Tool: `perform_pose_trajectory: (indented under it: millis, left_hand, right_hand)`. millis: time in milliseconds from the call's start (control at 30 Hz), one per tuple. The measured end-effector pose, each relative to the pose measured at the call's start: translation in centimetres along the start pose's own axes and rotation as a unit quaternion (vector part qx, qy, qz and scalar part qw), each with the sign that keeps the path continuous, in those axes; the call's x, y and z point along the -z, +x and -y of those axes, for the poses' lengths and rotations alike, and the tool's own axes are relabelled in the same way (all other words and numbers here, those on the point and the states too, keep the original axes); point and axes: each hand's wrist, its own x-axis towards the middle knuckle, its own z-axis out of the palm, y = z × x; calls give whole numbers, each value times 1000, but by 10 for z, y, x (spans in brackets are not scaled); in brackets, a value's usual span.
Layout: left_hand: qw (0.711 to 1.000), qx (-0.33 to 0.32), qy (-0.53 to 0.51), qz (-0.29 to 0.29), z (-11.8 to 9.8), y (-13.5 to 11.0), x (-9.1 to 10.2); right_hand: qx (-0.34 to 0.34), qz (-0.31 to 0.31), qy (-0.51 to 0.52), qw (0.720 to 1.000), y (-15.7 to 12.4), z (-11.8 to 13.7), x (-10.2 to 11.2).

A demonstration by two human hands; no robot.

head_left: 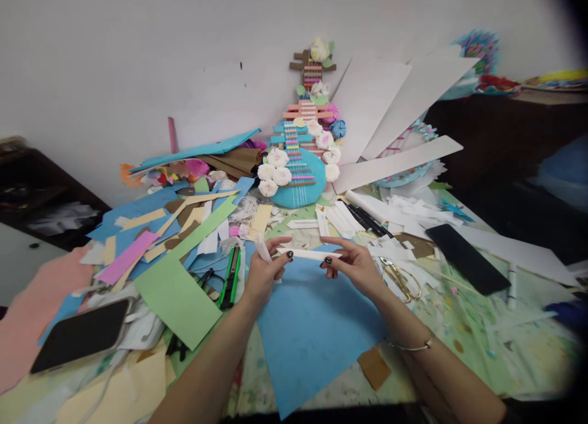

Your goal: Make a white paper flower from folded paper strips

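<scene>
A narrow folded strip of white paper [307, 253] stretches between my two hands above a sheet of blue paper [321, 326]. My left hand [269, 265] pinches one end between thumb and fingers; a second white piece [263, 249] stands up by its fingers. The other end is pinched by my right hand [351, 261], its index finger stretched along the strip. Just behind the hands lie more folded white strips [342, 219]. Gold-handled scissors [399, 280] rest right of my right hand, and a green box cutter [231, 277] lies left of my left hand.
Paper flowers and a blue guitar-like paper craft [298, 179] lean on the wall. Green paper [181, 295], yellow strips and a phone [82, 335] cover the left side. Black pens [367, 219], a dark phone [467, 258] and white boards [372, 105] are at right.
</scene>
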Motion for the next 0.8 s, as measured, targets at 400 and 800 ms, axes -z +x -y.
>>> perform_pose_trajectory:
  millis: [400,800]
  left_hand:
    - [995,6,-93,20,5,-2,-4]
    - [986,56,-152,32,22,-10,-21]
  right_hand:
    - [-73,63,36,995,1,-6,-8]
    - [-115,58,200,971,-11,-26,-52]
